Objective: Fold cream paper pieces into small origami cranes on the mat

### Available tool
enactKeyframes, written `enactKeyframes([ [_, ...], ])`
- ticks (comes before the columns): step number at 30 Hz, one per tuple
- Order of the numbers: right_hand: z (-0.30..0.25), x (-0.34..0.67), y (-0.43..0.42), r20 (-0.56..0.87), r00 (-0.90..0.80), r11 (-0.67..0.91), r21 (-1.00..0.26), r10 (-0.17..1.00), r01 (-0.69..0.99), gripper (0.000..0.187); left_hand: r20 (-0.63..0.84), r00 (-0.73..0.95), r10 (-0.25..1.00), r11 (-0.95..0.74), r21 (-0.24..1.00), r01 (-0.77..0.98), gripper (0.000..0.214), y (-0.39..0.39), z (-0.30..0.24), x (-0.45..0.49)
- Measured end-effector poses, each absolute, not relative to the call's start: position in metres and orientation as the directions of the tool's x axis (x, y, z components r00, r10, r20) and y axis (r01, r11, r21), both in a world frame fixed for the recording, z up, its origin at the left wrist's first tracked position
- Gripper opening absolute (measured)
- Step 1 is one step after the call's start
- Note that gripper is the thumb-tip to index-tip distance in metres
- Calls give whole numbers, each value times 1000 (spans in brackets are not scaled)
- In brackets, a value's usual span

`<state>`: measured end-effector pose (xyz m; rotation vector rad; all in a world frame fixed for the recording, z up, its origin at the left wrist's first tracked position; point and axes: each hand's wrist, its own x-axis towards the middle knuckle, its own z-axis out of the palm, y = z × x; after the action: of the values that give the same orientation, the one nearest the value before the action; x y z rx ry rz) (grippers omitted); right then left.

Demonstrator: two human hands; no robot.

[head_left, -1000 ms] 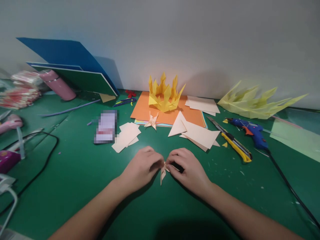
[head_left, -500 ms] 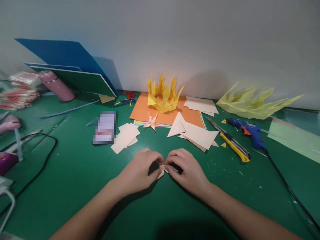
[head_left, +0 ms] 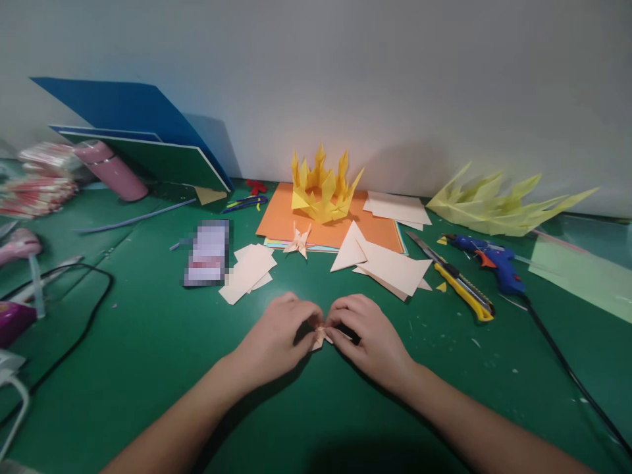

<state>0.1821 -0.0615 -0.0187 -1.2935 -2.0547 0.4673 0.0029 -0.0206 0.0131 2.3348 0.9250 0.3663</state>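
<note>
Though it's partly hidden, peach paper (head_left: 320, 340), small, apparently folded

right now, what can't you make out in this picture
Folded paper: head view, left hand and right hand cover most of it.
Phone: head view, its screen is blurred into blocks.
Purple thing: head view, cut off by the left edge.
Sheets under the orange paper: head view, mostly covered, so their number is unclear.

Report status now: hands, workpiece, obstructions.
Left hand and right hand pinching folded paper. Paper partly hidden between them. Open cutter off to the right, touching neither hand.
</note>
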Motion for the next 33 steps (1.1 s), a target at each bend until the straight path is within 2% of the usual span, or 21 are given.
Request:
enactKeyframes([
  [7,-18,181,-62,352,-321,472,-561,879,680,13,114,684,721,-615,560,555,5,-26,6,9],
  [17,-23,180,-61,346,-350,491,-552,870,674,7,160,690,706,-659,506,556,16,-30,3,11],
  [21,-22,180,-61,338,-334,474,-589,880,654,9,138,668,731,-636,493,594,3,-28,6,8],
  [27,-20,181,-61,341,-326,471,-609,882,638,11,164,660,733,-667,364,651,7,-27,8,6],
  [33,-21,181,-61,334,-329,469,-614,883,635,11,193,667,720,-690,312,654,10,-28,6,5],
])
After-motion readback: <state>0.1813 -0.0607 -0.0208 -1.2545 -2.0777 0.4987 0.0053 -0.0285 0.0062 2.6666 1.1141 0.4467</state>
